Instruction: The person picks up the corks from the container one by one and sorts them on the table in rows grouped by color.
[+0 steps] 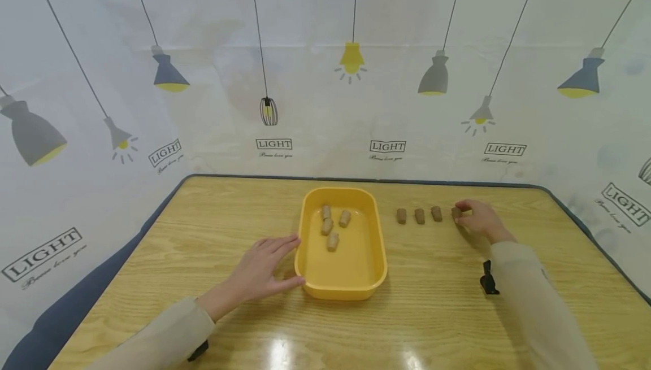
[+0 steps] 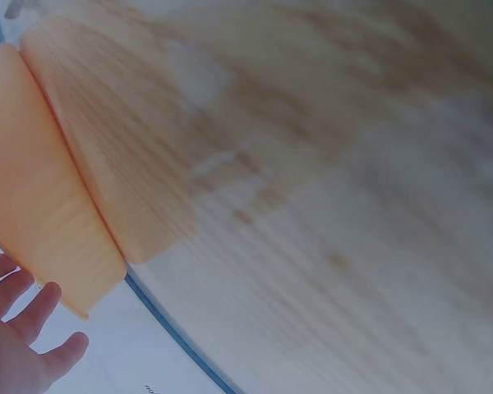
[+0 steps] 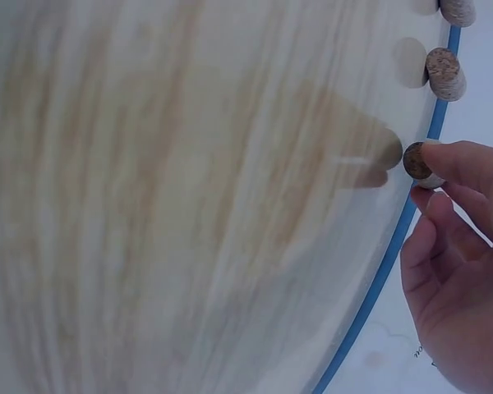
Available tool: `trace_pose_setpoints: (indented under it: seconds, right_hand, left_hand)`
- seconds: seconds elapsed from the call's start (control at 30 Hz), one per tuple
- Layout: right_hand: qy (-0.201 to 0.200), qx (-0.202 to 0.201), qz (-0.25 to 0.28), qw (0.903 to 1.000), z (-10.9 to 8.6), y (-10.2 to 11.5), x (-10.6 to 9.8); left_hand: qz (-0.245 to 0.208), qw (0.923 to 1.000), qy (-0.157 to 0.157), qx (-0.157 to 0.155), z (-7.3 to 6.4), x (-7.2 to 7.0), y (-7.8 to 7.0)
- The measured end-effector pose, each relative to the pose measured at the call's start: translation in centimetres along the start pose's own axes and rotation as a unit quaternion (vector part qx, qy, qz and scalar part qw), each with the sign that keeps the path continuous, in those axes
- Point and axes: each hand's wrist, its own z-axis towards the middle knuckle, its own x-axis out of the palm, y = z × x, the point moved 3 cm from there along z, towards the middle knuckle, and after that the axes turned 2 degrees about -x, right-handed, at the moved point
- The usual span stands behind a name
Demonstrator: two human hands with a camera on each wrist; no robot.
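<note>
A yellow plastic tray (image 1: 356,290) stands in the middle of the wooden table, with several tan corks (image 1: 333,241) lying inside it. My left hand (image 1: 264,268) touches the tray's left side with spread, fairly straight fingers; the left wrist view also shows the hand (image 2: 25,328) at the tray's wall (image 2: 49,180). Over on the right, my right hand (image 1: 480,220) pinches a brown cork (image 1: 456,212) between thumb and fingers. In the right wrist view this cork (image 3: 416,162) stands upright at the table surface. Three other corks (image 1: 419,216) stand in a row to its left.
A small black clip-like object (image 1: 489,279) is near the right forearm. The wooden table (image 1: 432,313) has a dark blue edge, and behind it hangs a white backdrop (image 1: 315,110) printed with lamps.
</note>
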Motion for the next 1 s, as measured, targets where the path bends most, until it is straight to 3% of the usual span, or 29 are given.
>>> trace_pose_setpoints:
  seconds: [0.73, 0.83, 1.0]
  right_hand:
    - [0.015, 0.013, 0.015, 0.9997, 0.3, -0.1, 0.0]
    - [0.003, -0.001, 0.027, 0.9996, 0.5, 0.4, -0.6]
    - [-0.032, -0.058, 0.028, 0.9974, 1.5, 1.2, -1.4]
  left_hand:
    - [-0.007, 1.0, -0.002, 0.001, -0.1, 0.1, 0.0]
    - [-0.002, 1.0, -0.006, 0.004, -0.1, 0.1, 0.0]
    - [0.007, 0.9999, -0.009, 0.006, 0.0, 0.0, 0.0]
